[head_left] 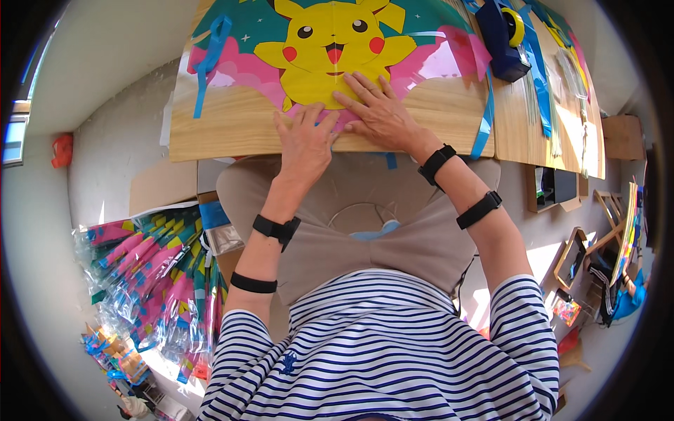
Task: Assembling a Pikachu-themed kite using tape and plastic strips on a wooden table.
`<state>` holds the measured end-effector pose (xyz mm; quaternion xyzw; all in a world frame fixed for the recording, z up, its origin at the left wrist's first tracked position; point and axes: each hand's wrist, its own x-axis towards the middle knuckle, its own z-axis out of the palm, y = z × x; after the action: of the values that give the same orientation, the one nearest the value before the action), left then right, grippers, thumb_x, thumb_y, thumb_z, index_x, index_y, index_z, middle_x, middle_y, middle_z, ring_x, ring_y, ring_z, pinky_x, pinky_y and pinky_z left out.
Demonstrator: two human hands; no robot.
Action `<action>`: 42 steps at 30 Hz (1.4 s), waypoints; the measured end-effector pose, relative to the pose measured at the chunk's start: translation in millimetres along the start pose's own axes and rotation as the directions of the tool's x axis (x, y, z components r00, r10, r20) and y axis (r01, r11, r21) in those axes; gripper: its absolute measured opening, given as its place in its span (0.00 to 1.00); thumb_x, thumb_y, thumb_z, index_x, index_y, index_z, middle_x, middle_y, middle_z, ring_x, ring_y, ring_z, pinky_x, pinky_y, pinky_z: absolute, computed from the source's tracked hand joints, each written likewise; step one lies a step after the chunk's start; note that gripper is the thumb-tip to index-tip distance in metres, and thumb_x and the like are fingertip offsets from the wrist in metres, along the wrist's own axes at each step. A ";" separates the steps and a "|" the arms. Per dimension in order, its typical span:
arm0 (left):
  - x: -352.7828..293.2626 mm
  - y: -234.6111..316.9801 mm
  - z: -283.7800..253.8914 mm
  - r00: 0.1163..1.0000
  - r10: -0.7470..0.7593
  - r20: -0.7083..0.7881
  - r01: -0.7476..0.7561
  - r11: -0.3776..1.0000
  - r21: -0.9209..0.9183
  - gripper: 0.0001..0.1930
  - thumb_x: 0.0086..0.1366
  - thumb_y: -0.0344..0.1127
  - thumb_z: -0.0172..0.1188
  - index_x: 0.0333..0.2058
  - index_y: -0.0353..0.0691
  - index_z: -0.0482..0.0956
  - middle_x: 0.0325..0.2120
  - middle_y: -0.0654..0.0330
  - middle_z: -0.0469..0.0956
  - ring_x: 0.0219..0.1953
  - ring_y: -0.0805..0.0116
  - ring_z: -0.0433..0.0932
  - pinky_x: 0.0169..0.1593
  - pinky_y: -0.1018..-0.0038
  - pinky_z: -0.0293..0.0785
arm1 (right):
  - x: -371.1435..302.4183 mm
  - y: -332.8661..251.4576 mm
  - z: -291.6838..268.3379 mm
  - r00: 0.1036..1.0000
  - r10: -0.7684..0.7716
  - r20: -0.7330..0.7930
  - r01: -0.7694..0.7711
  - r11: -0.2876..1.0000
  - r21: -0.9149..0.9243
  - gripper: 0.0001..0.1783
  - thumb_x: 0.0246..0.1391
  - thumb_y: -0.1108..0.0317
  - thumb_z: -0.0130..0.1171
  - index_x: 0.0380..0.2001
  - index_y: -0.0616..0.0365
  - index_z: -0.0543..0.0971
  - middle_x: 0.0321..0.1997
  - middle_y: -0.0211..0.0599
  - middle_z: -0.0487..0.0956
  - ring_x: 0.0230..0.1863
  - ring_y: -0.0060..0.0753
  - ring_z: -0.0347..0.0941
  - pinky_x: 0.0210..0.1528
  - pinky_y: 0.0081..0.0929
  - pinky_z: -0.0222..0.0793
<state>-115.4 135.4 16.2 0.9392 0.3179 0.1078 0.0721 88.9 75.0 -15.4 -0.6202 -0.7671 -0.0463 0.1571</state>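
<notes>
One kite (330, 49) printed with a yellow cartoon creature lies flat on the wooden desk (232, 130), its long axis running left to right and its lower tip pointing toward the person. Two hands press on that tip: the left hand (305, 140) flat with fingers pointing away, the right hand (379, 112) splayed, fingers angled up-left. Neither grip is closed; both palms lie open on the kite. One blue tape dispenser (504, 38) stands to the right. A pile of packaged kites (151, 274) lies on the floor.
</notes>
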 end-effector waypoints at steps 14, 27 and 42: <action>-12.5 3.0 -1.0 1.000 0.001 0.022 0.000 0.999 -0.038 0.20 0.62 0.35 0.63 0.54 0.51 0.77 0.61 0.58 0.67 0.67 0.52 0.60 0.64 0.26 0.45 | -1.4 -0.5 1.8 1.000 0.021 -0.015 -0.021 1.000 0.012 0.35 0.64 0.37 0.44 0.67 0.43 0.67 0.74 0.47 0.58 0.75 0.48 0.51 0.72 0.61 0.45; -19.2 13.4 -6.9 0.993 0.083 -0.081 -0.092 0.990 -0.103 0.18 0.61 0.33 0.62 0.50 0.42 0.78 0.56 0.60 0.73 0.66 0.60 0.64 0.65 0.28 0.44 | 0.3 -0.1 -2.0 0.996 0.040 0.083 -0.039 0.999 -0.007 0.37 0.64 0.38 0.45 0.70 0.42 0.61 0.77 0.45 0.52 0.77 0.48 0.45 0.75 0.58 0.40; -20.5 11.0 9.7 0.990 0.117 -0.085 -0.118 0.993 -0.005 0.15 0.59 0.28 0.57 0.46 0.39 0.79 0.55 0.60 0.75 0.63 0.59 0.68 0.64 0.28 0.45 | 5.0 -5.1 -19.2 0.999 -0.044 0.009 0.044 0.999 -0.003 0.30 0.64 0.42 0.47 0.63 0.45 0.70 0.73 0.43 0.61 0.75 0.47 0.53 0.72 0.58 0.48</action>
<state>-122.5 113.5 5.8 0.9505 0.2643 0.1529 0.0569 86.6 73.4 4.9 -0.6036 -0.7813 -0.0483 0.1514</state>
